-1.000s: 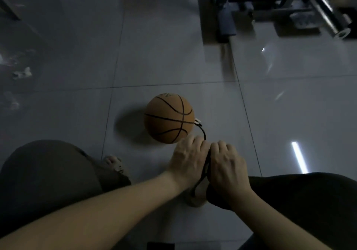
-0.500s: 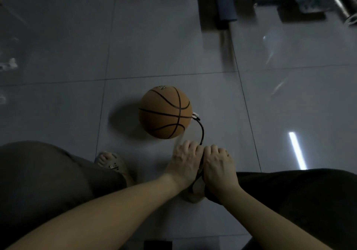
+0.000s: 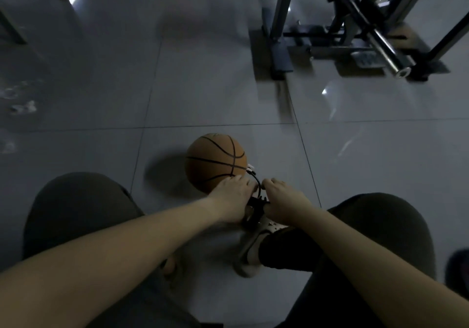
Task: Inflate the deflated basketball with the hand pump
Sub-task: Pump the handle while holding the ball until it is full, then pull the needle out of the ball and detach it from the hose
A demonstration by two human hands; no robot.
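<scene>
An orange basketball (image 3: 215,161) with black seams sits on the grey tiled floor between my knees. A thin black hose (image 3: 256,180) curves from the ball's right side down to a black hand pump (image 3: 255,207). My left hand (image 3: 232,195) and my right hand (image 3: 283,199) grip the pump's handle side by side, fingers curled over it. Most of the pump is hidden under the hands. Its lower end stands by my right foot in a light shoe (image 3: 256,249).
A metal exercise frame (image 3: 355,31) with a chrome bar (image 3: 388,51) stands at the back right. White scraps (image 3: 24,108) lie on the floor at the left. My knees in dark trousers flank the pump. A dark object (image 3: 456,267) shows at the right edge.
Both hands have risen with the pump handle, and a small gap has opened between them. The view has tilted up, so more of the exercise frame shows.
</scene>
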